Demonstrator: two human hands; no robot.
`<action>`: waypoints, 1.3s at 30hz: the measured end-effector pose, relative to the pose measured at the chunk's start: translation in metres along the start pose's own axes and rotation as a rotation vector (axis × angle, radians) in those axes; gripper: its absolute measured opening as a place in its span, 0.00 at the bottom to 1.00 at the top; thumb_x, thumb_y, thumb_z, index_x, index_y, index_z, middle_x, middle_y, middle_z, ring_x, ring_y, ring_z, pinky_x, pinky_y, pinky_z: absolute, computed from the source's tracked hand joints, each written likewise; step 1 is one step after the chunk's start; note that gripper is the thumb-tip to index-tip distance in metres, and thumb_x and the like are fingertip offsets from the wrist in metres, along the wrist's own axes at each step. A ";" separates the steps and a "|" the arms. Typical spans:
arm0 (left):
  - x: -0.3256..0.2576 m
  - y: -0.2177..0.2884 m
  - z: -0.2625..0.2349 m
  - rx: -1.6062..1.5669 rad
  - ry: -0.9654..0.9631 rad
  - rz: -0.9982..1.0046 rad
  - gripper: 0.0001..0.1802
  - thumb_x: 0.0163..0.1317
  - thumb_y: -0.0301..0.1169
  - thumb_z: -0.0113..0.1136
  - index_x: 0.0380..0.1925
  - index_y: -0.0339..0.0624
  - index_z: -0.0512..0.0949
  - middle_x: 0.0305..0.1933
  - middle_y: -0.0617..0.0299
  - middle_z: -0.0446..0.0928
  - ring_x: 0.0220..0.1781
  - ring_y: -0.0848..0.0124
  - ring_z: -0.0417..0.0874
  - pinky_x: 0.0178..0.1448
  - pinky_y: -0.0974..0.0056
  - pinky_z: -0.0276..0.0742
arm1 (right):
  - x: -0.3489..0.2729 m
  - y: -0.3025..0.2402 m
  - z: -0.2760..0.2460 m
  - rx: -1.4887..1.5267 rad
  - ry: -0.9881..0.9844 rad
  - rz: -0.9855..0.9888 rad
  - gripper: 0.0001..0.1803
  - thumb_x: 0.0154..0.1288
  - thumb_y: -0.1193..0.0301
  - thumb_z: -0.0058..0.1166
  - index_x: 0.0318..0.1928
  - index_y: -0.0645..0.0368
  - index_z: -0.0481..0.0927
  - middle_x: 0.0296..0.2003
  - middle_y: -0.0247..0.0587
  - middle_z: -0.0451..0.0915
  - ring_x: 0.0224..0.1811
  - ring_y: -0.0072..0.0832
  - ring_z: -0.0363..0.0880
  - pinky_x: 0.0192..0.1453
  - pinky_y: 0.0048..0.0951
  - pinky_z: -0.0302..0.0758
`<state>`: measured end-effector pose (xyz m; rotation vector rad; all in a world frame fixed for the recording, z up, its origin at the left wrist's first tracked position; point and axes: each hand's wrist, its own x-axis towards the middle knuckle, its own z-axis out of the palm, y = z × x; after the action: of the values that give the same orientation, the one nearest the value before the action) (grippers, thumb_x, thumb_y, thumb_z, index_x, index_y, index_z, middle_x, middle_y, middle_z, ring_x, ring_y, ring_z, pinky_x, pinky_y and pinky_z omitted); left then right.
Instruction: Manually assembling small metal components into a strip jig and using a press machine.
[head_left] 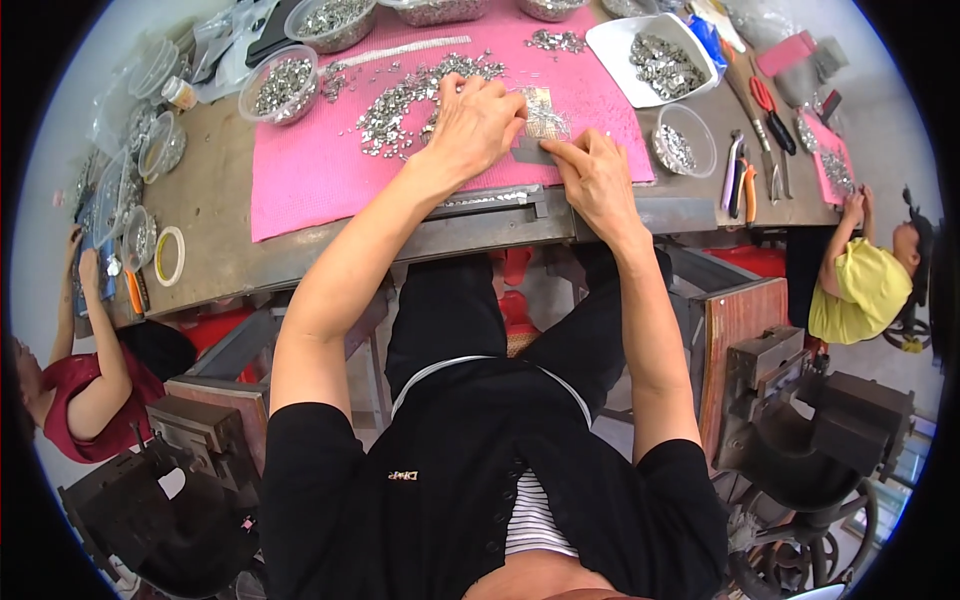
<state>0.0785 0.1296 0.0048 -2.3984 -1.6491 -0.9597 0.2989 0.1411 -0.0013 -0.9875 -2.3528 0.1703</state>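
My left hand (478,118) lies palm down on the pink mat (300,170), its fingers curled over small silver metal pieces at the edge of a loose pile (400,100). My right hand (592,175) sits just beside it, pinching a flat grey metal strip (530,152) against the mat. Between the two hands lies a small rectangular plate covered with tiny shiny pieces (546,112). What the left fingers grip is hidden under the hand.
Clear bowls of silver parts (283,84) and a white tray (655,58) ring the mat. Pliers and scissors (752,165) lie at the right. A tape roll (168,255) lies left. Other people sit at both table ends (90,380) (865,285). Metal presses (800,400) stand below.
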 end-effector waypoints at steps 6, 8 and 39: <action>0.008 0.001 -0.002 -0.093 -0.130 0.041 0.05 0.60 0.32 0.69 0.36 0.50 0.85 0.39 0.61 0.82 0.51 0.59 0.80 0.65 0.42 0.60 | -0.005 0.005 -0.001 0.151 0.045 0.043 0.09 0.63 0.76 0.62 0.43 0.54 0.89 0.32 0.39 0.76 0.39 0.38 0.76 0.50 0.40 0.71; 0.011 0.000 -0.003 -0.095 -0.163 0.054 0.05 0.60 0.33 0.69 0.37 0.51 0.85 0.40 0.62 0.82 0.52 0.59 0.79 0.67 0.41 0.59 | -0.007 0.004 0.001 0.165 0.068 0.052 0.08 0.63 0.76 0.62 0.42 0.54 0.89 0.32 0.39 0.76 0.39 0.38 0.76 0.51 0.40 0.71; -0.036 0.020 -0.022 -0.436 0.053 -0.276 0.05 0.66 0.30 0.61 0.34 0.39 0.79 0.35 0.56 0.81 0.40 0.55 0.81 0.48 0.52 0.72 | 0.024 0.003 0.022 0.098 0.161 0.015 0.06 0.61 0.72 0.68 0.39 0.55 0.89 0.32 0.40 0.79 0.37 0.39 0.80 0.42 0.41 0.73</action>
<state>0.0782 0.0829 0.0085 -2.3950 -1.9569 -1.5577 0.2754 0.1617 -0.0092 -0.9359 -2.1704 0.2021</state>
